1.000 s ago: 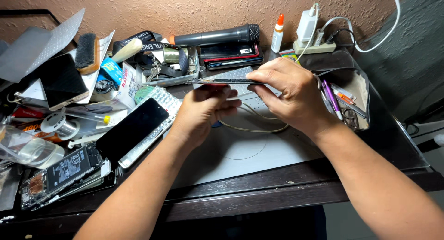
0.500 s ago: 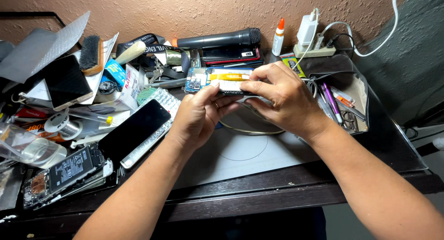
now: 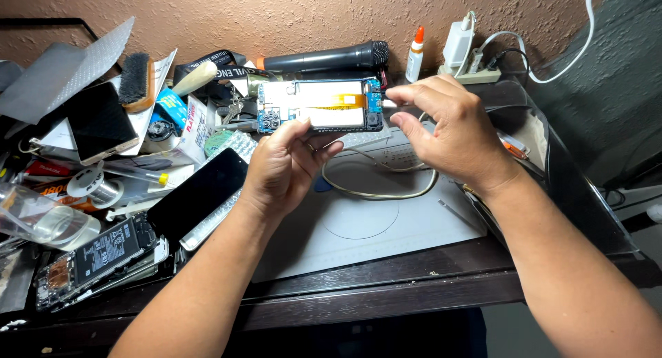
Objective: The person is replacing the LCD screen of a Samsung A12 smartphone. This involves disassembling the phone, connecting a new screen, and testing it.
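An opened phone body, its back removed, shows blue circuit boards at both ends and an orange flex cable across a pale middle. My left hand holds it from below, lifted above the grey work mat and turned toward me. At the phone's right end my right hand has thumb and forefinger pinched together against the edge; what they pinch is too small to see. A thin pale cable loops on the mat beneath both hands.
Clutter fills the left: a black phone screen, an opened phone with battery, a solder spool, a brush, a clear container. At the back lie a black microphone, a glue bottle and a power strip.
Both hands have raised the phone body off the mat and tilted its open inside toward me. My right hand has slid from over the phone to its right end.
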